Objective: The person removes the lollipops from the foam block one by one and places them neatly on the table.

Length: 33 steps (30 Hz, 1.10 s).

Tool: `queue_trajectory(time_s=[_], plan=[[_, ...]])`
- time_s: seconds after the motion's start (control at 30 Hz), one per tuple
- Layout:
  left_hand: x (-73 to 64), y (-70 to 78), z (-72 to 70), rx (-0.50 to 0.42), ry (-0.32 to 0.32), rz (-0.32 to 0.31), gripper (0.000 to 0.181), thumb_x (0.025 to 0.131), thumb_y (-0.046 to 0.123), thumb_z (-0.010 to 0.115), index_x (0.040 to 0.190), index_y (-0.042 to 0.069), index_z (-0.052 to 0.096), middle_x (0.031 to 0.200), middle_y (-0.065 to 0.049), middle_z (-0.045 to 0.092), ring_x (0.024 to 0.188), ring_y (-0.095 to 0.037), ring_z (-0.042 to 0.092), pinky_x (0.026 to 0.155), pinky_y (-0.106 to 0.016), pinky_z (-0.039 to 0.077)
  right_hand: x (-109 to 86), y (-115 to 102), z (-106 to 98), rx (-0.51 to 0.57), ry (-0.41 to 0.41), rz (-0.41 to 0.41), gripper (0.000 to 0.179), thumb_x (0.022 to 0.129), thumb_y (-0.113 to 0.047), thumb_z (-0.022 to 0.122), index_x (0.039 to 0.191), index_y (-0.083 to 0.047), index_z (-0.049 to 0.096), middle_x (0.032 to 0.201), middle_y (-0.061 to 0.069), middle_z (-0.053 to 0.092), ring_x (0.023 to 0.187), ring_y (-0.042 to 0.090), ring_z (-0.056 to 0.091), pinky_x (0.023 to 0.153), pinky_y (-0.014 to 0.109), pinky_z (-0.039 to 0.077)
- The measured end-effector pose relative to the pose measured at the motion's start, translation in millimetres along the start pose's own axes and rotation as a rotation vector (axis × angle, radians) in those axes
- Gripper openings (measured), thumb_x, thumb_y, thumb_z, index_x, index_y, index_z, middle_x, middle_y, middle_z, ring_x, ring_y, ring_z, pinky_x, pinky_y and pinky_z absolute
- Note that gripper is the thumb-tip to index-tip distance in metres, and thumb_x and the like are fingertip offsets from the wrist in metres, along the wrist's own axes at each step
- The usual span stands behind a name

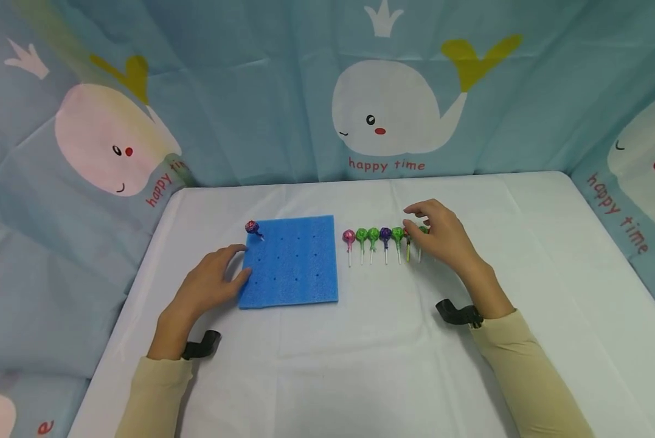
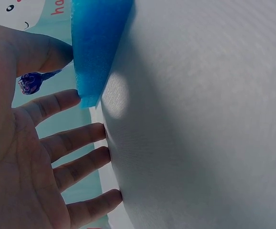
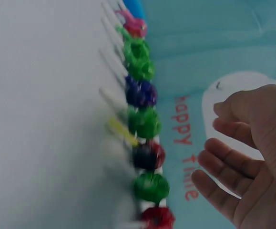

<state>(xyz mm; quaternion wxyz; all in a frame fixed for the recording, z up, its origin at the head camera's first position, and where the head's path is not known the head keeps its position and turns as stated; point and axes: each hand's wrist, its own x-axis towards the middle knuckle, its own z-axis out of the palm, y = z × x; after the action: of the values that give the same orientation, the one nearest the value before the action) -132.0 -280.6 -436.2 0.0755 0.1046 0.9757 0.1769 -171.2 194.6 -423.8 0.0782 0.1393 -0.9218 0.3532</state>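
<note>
A blue foam board (image 1: 289, 261) with rows of small holes lies on the table. One dark red-and-blue wrapped lollipop (image 1: 252, 227) stands tilted at its far left corner. At the board's left edge is my left hand (image 1: 209, 283), thumb and index finger spread along the foam, the other fingertips low by the table. To the right of the board runs a row of lollipops, including a pink one (image 1: 349, 236), a purple one (image 1: 385, 235) and several green ones. My right hand (image 1: 442, 237) hovers over the row's right end, fingers loosely bent and holding nothing. It hides part of a green lollipop (image 3: 150, 187) and a red one (image 3: 158, 218).
A white cloth covers the table (image 1: 316, 371). Behind and beside it hangs a blue curtain (image 1: 261, 121) printed with whales. Each wrist carries a black camera mount (image 1: 458, 312). The lollipop sticks point toward the near side.
</note>
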Motion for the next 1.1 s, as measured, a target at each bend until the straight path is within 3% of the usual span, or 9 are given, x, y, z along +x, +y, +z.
queue_trajectory(time_s=[0.3,0.87,1.1], plan=[[-3.6,-3.3,5.8,0.016,-0.009,-0.013,0.062,0.104,0.039,0.06,0.155,0.008,0.048,0.159,-0.025,0.052,0.147,-0.05,0.046,0.117,-0.073,0.04,13.7,-22.8,20.6,0.042,-0.071,-0.023,0.032,0.103,-0.02,0.069,0.131,-0.005,0.068,0.131,0.019,0.067,0.123,0.038,0.066,0.102,0.055,0.059],[-4.4,-6.8,-0.9,0.019,0.005,-0.009,0.061,0.104,0.038,0.06,0.155,0.009,0.047,0.158,-0.025,0.052,0.146,-0.05,0.047,0.116,-0.073,0.041,43.9,-70.2,69.8,0.106,-0.172,-0.145,0.034,0.102,-0.021,0.07,0.133,-0.007,0.068,0.133,0.013,0.068,0.124,0.031,0.068,0.103,0.048,0.06],[-0.3,-5.9,4.9,0.014,0.021,-0.001,0.06,0.103,0.036,0.061,0.155,0.009,0.048,0.157,-0.024,0.054,0.146,-0.049,0.049,0.116,-0.072,0.042,46.6,-83.0,83.9,0.174,-0.176,-0.206,0.033,0.102,-0.017,0.069,0.133,-0.004,0.067,0.131,0.017,0.068,0.122,0.035,0.068,0.097,0.047,0.063]])
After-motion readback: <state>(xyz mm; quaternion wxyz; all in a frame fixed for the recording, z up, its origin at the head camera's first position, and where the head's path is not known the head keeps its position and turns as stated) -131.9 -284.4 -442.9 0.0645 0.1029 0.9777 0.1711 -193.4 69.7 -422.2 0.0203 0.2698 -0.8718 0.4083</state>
